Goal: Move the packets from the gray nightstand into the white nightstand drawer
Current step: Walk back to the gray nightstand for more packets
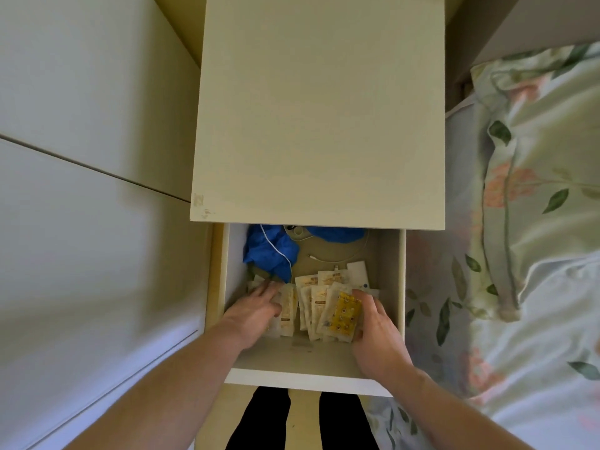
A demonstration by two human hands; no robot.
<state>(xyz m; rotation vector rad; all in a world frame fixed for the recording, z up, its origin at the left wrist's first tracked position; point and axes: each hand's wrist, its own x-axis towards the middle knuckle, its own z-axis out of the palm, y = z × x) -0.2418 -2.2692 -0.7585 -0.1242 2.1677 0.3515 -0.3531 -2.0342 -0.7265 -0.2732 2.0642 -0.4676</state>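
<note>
Both forearms reach down from us into the open white nightstand drawer (311, 373). Our left hand (259, 306) lies flat, fingers straight, pressing on the packets (313, 298) at the drawer's left side. Our right hand (373, 323) curls round the yellow packet (344, 313), thumb on its face. Behind them sit a blue cloth (269, 251) and a white cable (334, 257). We judge it best to lay the packets flat, keeping them off the cable.
</note>
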